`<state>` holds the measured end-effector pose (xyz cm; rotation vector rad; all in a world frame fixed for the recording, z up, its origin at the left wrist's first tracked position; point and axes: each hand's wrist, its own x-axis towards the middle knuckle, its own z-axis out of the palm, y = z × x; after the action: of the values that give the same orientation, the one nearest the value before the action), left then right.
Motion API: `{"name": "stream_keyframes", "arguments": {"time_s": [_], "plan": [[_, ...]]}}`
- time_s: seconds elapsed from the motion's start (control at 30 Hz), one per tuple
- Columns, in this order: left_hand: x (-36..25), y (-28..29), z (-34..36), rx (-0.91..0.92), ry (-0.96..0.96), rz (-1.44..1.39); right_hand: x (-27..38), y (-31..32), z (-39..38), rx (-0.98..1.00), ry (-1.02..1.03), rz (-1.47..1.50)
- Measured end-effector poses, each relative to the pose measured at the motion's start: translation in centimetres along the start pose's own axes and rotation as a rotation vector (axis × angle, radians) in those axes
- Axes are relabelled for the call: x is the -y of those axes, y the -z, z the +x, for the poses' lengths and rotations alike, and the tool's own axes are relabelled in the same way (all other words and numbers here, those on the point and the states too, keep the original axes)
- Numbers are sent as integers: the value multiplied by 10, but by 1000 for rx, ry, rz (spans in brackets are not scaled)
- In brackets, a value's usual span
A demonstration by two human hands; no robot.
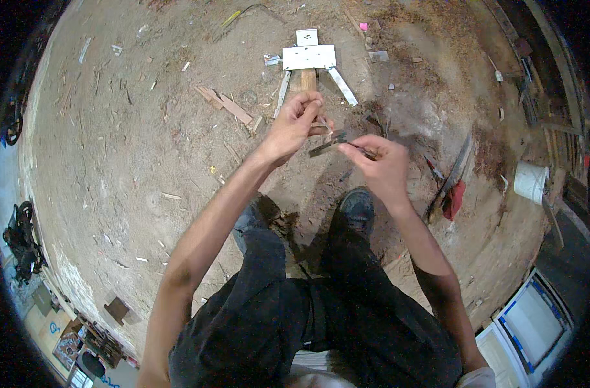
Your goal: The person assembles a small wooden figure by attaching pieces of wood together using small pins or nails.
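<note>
My left hand (294,128) is closed, its thumb and fingers pinching a thin, pale thing too small to name. Just right of it, my right hand (382,165) is wrapped round a dark metal tool (326,147) with a narrow, bar-like head; its exact kind does not show. That head almost meets the left fingertips, and I cannot tell whether they touch. Beyond my hands, a figure-like piece lies on the ground: a small white square, a wide white board (308,57), two slanting white strips and a wooden stick (308,79), partly hidden by my left hand.
Right of my feet lies a long blade (460,161) beside a red thing (454,200). A white bucket (531,182) stands farther right. Broken wood strips (225,105) and scraps litter the dirt floor. A framed panel (534,320) is at lower right, a dark motorbike-like shape (24,242) at far left.
</note>
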<state>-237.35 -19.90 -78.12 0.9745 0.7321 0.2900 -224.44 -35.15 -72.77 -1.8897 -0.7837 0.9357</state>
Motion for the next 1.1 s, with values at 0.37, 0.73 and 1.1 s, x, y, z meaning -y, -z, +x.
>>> {"name": "stream_keyframes", "arguments": {"time_s": [0.37, 0.73, 1.1], "plan": [[43, -6, 9, 35, 309, -197, -36, -6, 10, -66, 31, -41], [86, 18, 32, -109, 285, -310, -121, -19, 30, 193, 13, -59], [86, 34, 48, -272, 173, -447, -96, -48, 51, 135, 105, -492]]}}
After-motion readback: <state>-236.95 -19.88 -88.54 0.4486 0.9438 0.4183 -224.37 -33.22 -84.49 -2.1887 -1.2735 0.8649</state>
